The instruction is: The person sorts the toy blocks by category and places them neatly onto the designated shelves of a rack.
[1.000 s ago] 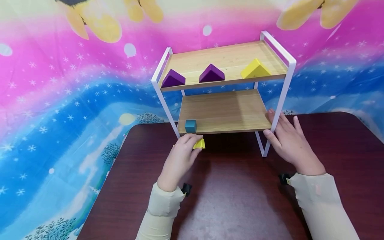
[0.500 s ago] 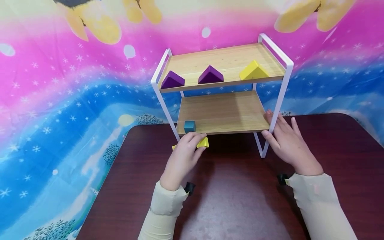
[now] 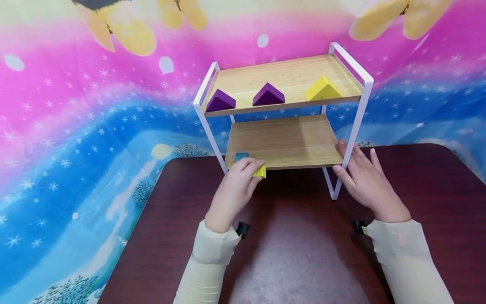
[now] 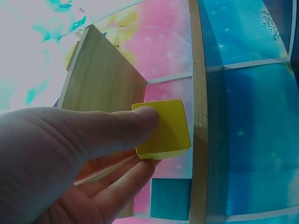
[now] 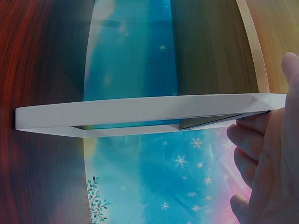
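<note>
My left hand (image 3: 233,190) pinches a yellow block (image 3: 260,171) between thumb and fingers, close to the front edge of the lower shelf board. In the left wrist view the yellow block (image 4: 166,130) shows a square face under the thumb. A teal cube (image 3: 241,156) sits at that board's front left, partly behind my fingers; the teal cube (image 4: 170,199) is fuller in the left wrist view. My right hand (image 3: 366,185) rests against the right front post of the two-tier shelf (image 3: 281,143), fingers mostly straight, thumb on the post's near side.
On the top board, two purple triangular blocks (image 3: 221,101) and a yellow triangular block (image 3: 323,88) stand along the front edge. White metal frames (image 3: 358,122) bound the shelf's sides. Beneath is a dark red-brown table (image 3: 296,253); a printed cloth (image 3: 95,126) hangs behind.
My left hand has risen with the yellow block, from below the lower board to about its front edge, and moved slightly right, now covering part of the teal cube. My right hand stays put.
</note>
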A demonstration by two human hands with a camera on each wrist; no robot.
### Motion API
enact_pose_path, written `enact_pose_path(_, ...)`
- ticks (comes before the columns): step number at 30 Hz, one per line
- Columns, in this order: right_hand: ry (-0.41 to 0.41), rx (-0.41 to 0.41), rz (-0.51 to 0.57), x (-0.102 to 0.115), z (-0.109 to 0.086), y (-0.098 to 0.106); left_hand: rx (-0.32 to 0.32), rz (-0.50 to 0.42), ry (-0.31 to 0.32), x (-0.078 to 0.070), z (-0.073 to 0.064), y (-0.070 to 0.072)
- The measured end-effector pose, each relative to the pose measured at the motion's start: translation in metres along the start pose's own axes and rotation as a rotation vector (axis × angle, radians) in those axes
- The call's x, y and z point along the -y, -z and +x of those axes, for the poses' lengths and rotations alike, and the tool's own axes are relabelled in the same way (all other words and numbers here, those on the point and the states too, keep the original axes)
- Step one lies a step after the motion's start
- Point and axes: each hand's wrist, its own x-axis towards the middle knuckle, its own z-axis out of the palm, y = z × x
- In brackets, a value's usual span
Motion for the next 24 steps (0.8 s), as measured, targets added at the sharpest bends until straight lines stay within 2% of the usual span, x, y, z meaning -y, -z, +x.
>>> enact_pose_path(14, 0.007, -0.009, 0.008, -0.001, 0.000, 0.000, 0.018, 0.046, -0.002, -0.006, 0.020, 0.007)
enact_pose_path(24, 0.005, -0.007, 0.020, -0.002, 0.000, -0.001, 0.033, 0.084, -0.010, -0.005, 0.030, 0.003)
